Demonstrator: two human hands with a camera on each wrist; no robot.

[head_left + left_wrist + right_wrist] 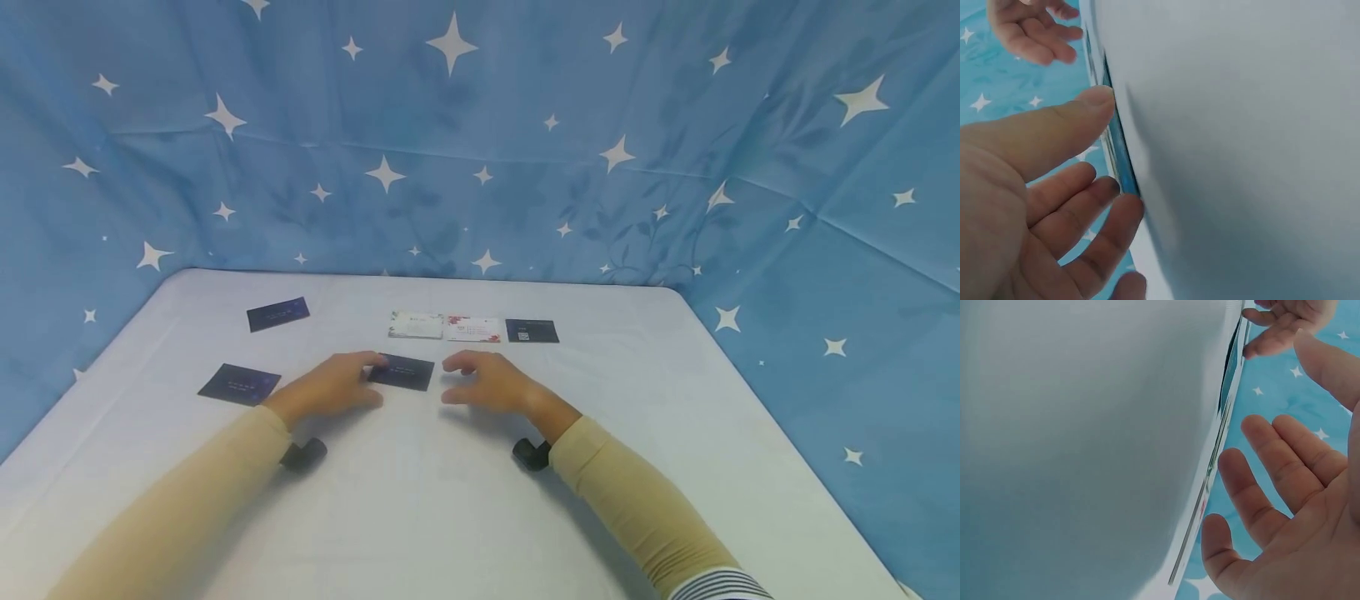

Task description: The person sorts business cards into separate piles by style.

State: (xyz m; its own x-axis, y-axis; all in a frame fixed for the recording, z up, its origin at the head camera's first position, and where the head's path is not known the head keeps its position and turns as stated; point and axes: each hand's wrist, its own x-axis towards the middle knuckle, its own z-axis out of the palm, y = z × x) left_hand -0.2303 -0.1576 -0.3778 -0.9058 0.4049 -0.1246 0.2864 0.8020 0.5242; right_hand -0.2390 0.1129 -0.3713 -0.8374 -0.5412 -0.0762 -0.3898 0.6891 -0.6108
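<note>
A dark business card (405, 372) lies near the middle of the white table, between the two hands. My left hand (339, 385) is at its left end, the index fingertip overlapping the card's upper left corner and the thumb spread below. In the left wrist view the left hand (1066, 187) has thumb and fingers apart, their tips right by the thin blue-looking card (1124, 156). Off the card's right end, my right hand (491, 383) is held with fingers parted. Nothing is in the right hand (1291, 487) in the right wrist view.
Behind the hands stand in a row a white card with green leaves (416, 325), a white card with red flowers (474, 329) and a black card (532, 331). Two dark cards (278, 314) lie at left, the nearer one (240, 384) beside the left wrist. A starry blue curtain (480, 142) hangs behind.
</note>
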